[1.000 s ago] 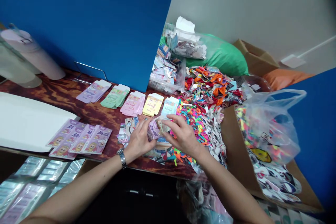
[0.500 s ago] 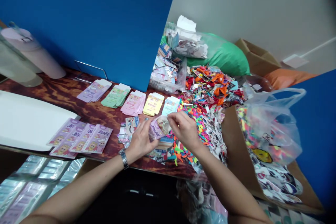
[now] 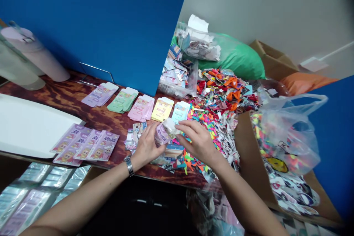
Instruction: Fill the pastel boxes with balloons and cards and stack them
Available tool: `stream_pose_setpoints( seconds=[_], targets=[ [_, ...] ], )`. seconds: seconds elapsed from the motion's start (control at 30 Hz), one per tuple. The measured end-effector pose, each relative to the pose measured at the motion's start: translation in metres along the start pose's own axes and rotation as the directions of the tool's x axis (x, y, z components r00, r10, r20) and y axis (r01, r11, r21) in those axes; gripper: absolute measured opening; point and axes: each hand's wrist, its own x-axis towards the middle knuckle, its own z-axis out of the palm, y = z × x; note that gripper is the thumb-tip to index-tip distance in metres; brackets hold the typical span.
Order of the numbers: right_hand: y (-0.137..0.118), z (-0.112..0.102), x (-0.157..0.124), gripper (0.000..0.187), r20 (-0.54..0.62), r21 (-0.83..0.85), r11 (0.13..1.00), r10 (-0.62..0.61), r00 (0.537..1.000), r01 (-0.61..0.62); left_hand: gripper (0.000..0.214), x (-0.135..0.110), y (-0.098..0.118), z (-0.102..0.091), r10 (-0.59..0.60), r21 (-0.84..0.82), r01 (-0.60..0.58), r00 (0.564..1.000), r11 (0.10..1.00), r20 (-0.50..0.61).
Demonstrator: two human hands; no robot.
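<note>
When scanning left to right, see four purple packets (image 3: pixel 90 150) fanned on worktop (image 3: pixel 103 120), probably to keep fronts visible. Have left hand (image 3: pixel 148 144) curled round purple box (image 3: pixel 162 135) above loose cards (image 3: pixel 174 151), likely steadying its mouth; can't fully read blurred Chinese lettering. Have right hand (image 3: pixel 197 142) loosely curled at mouth; can't confirm grip.

Beyond our left hand (image 3: pixel 146 147) and right hand (image 3: pixel 199 142) we count five packet stacks (image 3: pixel 141 109); left of both hands, four purple boxes (image 3: pixel 104 146); between them, one held box (image 3: pixel 162 135); to the right, one see-through carrier bag (image 3: pixel 295 129).
</note>
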Motion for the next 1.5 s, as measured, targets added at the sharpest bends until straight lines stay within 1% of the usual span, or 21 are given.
stream_pose_setpoints(
  seconds=[0.07,0.13,0.23,0.33,0.4,0.47,0.53,0.6,0.63,0.7,0.77,0.83,0.9,0.97,1.03,1.1,1.13,1.23,1.33,1.5],
  targets=[
    [0.0,0.002,-0.007,0.02,0.028,-0.066,0.998,-0.004,1.0,0.006,0.067,0.0,0.001,0.0,-0.006,-0.013,0.006,1.0,1.0,0.002],
    [-0.001,0.007,-0.013,0.021,0.028,-0.099,0.995,0.021,0.999,-0.018,0.069,0.0,0.003,-0.001,-0.001,-0.02,0.001,1.0,1.0,0.001],
    [-0.003,0.014,-0.017,0.027,-0.014,-0.044,0.996,0.071,0.997,-0.072,0.072,-0.002,0.006,-0.002,0.034,-0.024,-0.034,0.999,0.999,0.001],
    [-0.002,0.016,-0.015,0.03,-0.068,0.01,0.98,0.197,0.978,-0.196,0.072,-0.003,0.008,-0.004,0.071,-0.029,-0.07,0.997,0.997,0.005],
    [-0.001,0.014,-0.013,0.023,-0.024,0.081,0.957,0.282,0.959,-0.279,0.072,-0.003,0.008,-0.004,0.077,-0.024,-0.077,0.997,0.997,0.0],
    [0.0,0.012,-0.011,0.012,0.047,0.122,0.945,0.299,0.953,-0.303,0.072,-0.004,0.007,-0.004,0.075,-0.014,-0.075,0.997,0.997,-0.002],
    [-0.001,0.011,-0.009,0.013,0.051,0.077,0.957,0.277,0.96,-0.28,0.072,-0.003,0.006,-0.003,0.077,-0.003,-0.077,0.997,0.997,0.004],
    [-0.005,0.012,-0.008,0.014,0.004,0.019,0.971,0.238,0.971,-0.238,0.073,-0.003,0.005,-0.003,0.089,0.008,-0.089,0.996,0.996,0.014],
    [-0.008,0.013,-0.007,0.014,-0.01,0.015,0.977,0.213,0.977,-0.213,0.073,-0.003,0.005,-0.002,0.098,0.012,-0.098,0.995,0.995,0.019],
    [-0.013,0.015,-0.005,0.015,-0.006,0.054,0.985,0.163,0.987,-0.163,0.074,-0.003,0.006,-0.003,0.114,0.022,-0.114,0.993,0.993,0.029],
    [-0.018,0.019,-0.004,0.016,0.023,0.097,0.987,0.127,0.992,-0.129,0.073,-0.003,0.006,-0.003,0.118,0.025,-0.119,0.993,0.993,0.03],
    [-0.02,0.024,-0.004,0.017,0.039,0.111,0.988,0.103,0.994,-0.107,0.072,-0.004,0.007,-0.004,0.115,0.023,-0.116,0.993,0.993,0.027],
    [-0.019,0.029,-0.005,0.017,0.027,0.101,0.991,0.08,0.996,-0.083,0.071,-0.004,0.007,-0.005,0.12,0.026,-0.12,0.992,0.992,0.029],
    [-0.018,0.033,-0.006,0.018,-0.005,0.07,0.994,0.081,0.997,-0.081,0.073,-0.004,0.007,-0.005,0.124,0.035,-0.125,0.992,0.992,0.028],
    [-0.016,0.037,-0.008,0.018,-0.041,0.024,0.993,0.118,0.992,-0.117,0.074,-0.004,0.006,-0.005,0.132,0.048,-0.132,0.991,0.99,0.021],
    [-0.016,0.04,-0.009,0.017,-0.036,-0.019,0.99,0.138,0.99,-0.139,0.074,-0.005,0.004,-0.005,0.149,0.063,-0.149,0.989,0.987,0.008],
    [-0.017,0.041,-0.009,0.017,-0.023,-0.035,0.991,0.126,0.992,-0.127,0.074,-0.005,0.004,-0.005,0.161,0.071,-0.16,0.987,0.985,0.0],
    [-0.019,0.044,-0.009,0.023,-0.008,-0.039,0.998,0.049,0.999,-0.049,0.073,-0.005,0.002,-0.005,0.176,0.085,-0.174,0.984,0.981,-0.015],
    [-0.023,0.046,-0.009,0.031,-0.027,-0.013,0.999,0.041,0.999,-0.042,0.072,-0.004,0.001,-0.006,0.176,0.088,-0.175,0.984,0.981,-0.014],
    [-0.029,0.044,-0.006,0.047,-0.015,-0.128,0.991,0.027,1.0,-0.029,0.076,-0.001,0.004,-0.006,0.214,0.042,-0.215,0.977,0.976,0.017]
  ],
)
